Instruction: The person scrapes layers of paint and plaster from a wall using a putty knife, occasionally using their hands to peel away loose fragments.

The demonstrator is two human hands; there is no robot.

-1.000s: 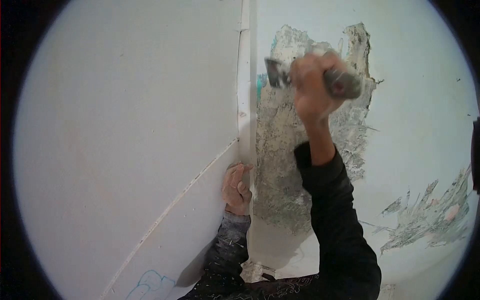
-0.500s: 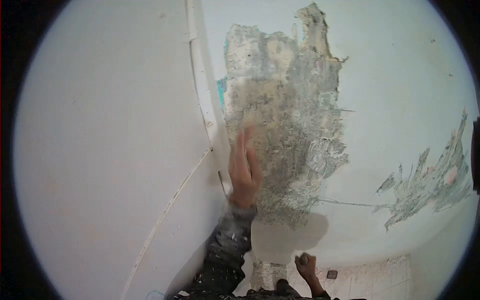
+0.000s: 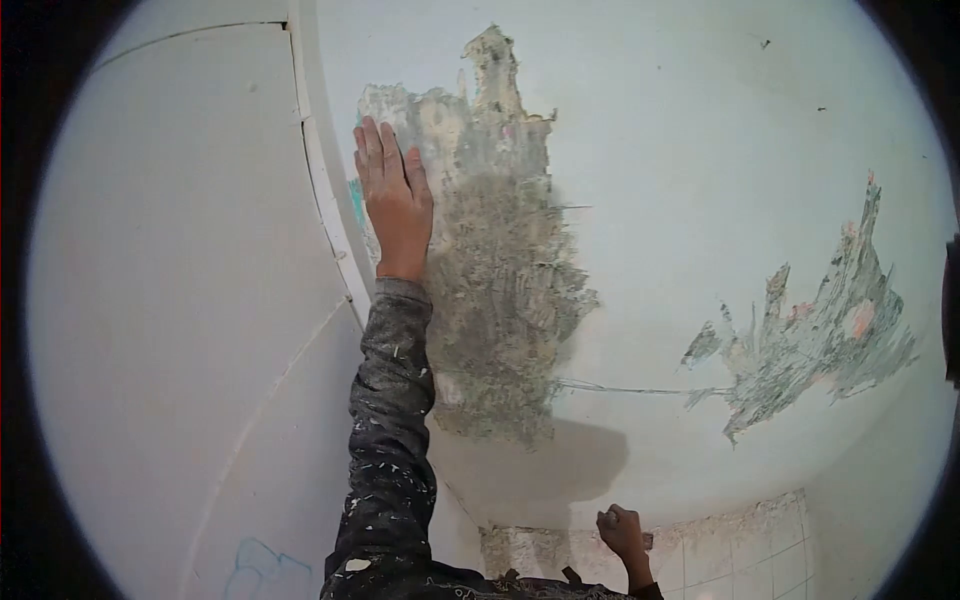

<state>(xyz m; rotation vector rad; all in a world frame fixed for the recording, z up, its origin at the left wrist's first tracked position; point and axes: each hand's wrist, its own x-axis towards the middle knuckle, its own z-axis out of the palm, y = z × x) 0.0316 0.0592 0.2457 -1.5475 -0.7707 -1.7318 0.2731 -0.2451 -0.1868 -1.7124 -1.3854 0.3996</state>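
Note:
My left hand [image 3: 397, 195] lies flat against the wall, fingers stretched upward and thumb apart. It touches the upper left part of a rough grey patch [image 3: 500, 290] where the paint and plaster have come away. A dark sleeve with white flecks covers that arm. Low in the view, my right hand [image 3: 622, 530] is held in a fist in front of the wall's lower part. Something small and dark with a rounded end shows at its fingers, but its kind is hidden by the hand.
A second scraped patch [image 3: 820, 320] with pinkish spots is on the right. A thin scratch [image 3: 640, 388] joins the two patches. To the left runs a white trim strip [image 3: 318, 170] beside a pale panel [image 3: 190, 220]. White tiles [image 3: 735, 550] line the bottom right.
My left hand has moved up and to the left along the grey patch and now rests flat. The camera view has shifted. My right hand stays closed at the bottom.

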